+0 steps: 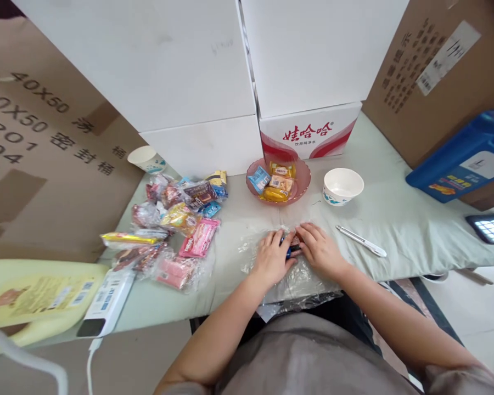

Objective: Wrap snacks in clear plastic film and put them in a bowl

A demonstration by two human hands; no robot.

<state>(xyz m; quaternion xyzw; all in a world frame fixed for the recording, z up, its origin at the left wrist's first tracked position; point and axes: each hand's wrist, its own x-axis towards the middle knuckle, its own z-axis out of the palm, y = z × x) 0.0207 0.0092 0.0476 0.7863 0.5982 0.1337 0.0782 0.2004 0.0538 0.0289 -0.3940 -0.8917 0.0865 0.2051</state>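
Small dark-and-blue snack packet (291, 247) is pinched between the left hand (273, 258) and right hand (319, 249) over clear plastic film (296, 277) near the table's front edge, best gripped lightly at both ends.

Pink bowl (303, 181) of snacks, white paper bowl (342, 186), pen (361, 241), paper cup (146, 159), blue jug (465, 156)

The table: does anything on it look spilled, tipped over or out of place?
The paper cup at the back left lies on its side, mouth toward the boxes. The wrapped snacks sprawl in a loose heap, while the pink bowl holds a few neatly. Both hands, left hand and right hand, rest on a clear plastic bag.
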